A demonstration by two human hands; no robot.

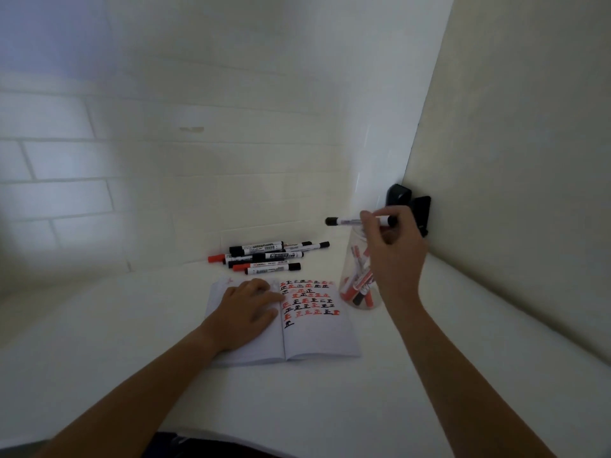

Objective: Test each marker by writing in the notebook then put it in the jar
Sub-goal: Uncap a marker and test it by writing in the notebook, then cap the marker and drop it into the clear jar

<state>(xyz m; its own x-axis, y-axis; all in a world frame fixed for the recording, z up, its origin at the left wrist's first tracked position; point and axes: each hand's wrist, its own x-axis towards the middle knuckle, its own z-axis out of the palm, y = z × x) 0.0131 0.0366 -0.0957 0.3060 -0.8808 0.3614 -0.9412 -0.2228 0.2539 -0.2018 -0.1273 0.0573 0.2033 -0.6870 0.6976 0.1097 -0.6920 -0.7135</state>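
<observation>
A: What is held at this moment?

B: A black-capped marker (361, 221) is pinched level in the curled fingers of the right hand (395, 256), directly above the mouth of the clear jar (347, 285). The jar is placed just right of the open notebook (317, 338), with red and black markers already leaning inside it.

A: And the left hand (246, 312)?

B: It is laid flat, fingers spread, on the notebook's left page; nothing is gripped.

A: What risk is seen?

B: The marker is held sideways. If it is released without being tipped upright, the rim may be struck and the marker bounced onto the white table (429, 375), or the light jar may be knocked over. The untested pile (264, 256), farther left by the wall, could be overlooked if attention is lost.
</observation>
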